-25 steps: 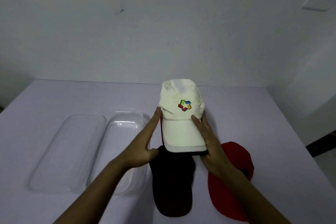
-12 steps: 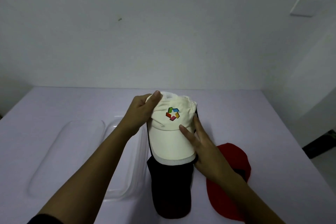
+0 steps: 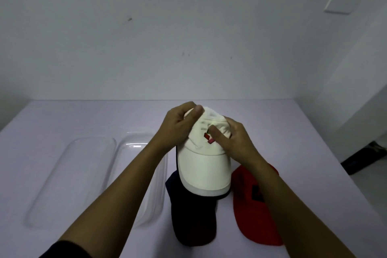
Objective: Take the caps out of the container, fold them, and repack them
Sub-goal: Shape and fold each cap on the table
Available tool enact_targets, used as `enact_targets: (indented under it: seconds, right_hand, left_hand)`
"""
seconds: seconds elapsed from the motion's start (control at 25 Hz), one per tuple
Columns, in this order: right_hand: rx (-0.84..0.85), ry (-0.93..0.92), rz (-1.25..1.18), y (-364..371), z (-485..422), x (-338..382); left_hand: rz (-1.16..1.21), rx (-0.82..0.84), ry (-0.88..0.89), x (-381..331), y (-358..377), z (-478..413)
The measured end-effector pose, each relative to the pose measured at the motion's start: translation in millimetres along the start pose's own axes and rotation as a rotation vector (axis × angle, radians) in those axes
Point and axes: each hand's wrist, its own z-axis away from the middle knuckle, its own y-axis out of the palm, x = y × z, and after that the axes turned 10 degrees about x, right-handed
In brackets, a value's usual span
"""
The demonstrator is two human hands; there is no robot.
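Observation:
A cream cap (image 3: 204, 165) with a coloured logo lies in the middle of the table, its brim toward me. My left hand (image 3: 178, 128) grips the left and back of its crown. My right hand (image 3: 232, 140) grips the crown's right side, thumb pressing on the logo, and the crown is crumpled inward. Under its brim lies a dark navy cap (image 3: 193, 220). A red cap (image 3: 255, 207) lies flat to the right, partly hidden by my right forearm. The clear plastic container (image 3: 136, 144) sits left of the caps, partly behind my left arm.
A clear plastic lid (image 3: 71, 178) lies left of the container. The white table (image 3: 293, 136) meets a plain wall at the back, and its right edge drops off toward a dark floor. A wall plate (image 3: 341, 4) is high on the right.
My right hand moved from the cap's brim edge up onto the crown. Both hands now squeeze the crown, which has collapsed inward and hides most of the logo.

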Motion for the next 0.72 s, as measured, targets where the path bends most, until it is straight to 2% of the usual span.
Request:
enact_targets:
  seconds: [0.12, 0.28, 0.48, 0.6, 0.72]
  right_hand:
    - [-0.047, 0.034, 0.079, -14, -4, -10]
    - [-0.152, 0.071, -0.011, -28, -18, -21]
    - [-0.303, 0.045, -0.036, -2, -37, -39]
    - [-0.386, 0.066, -0.024, 14, -53, -52]
    - [-0.340, 0.105, -0.100, 15, -70, -66]
  left_hand:
    - [-0.123, 0.031, -0.054, 14, -12, -3]
    - [-0.202, 0.028, -0.149, 32, -18, -8]
    - [0.058, 0.004, -0.207, 41, 2, -33]
    - [-0.003, 0.000, -0.253, 54, 8, -51]
    - [0.057, 0.003, -0.316, 76, 3, -65]
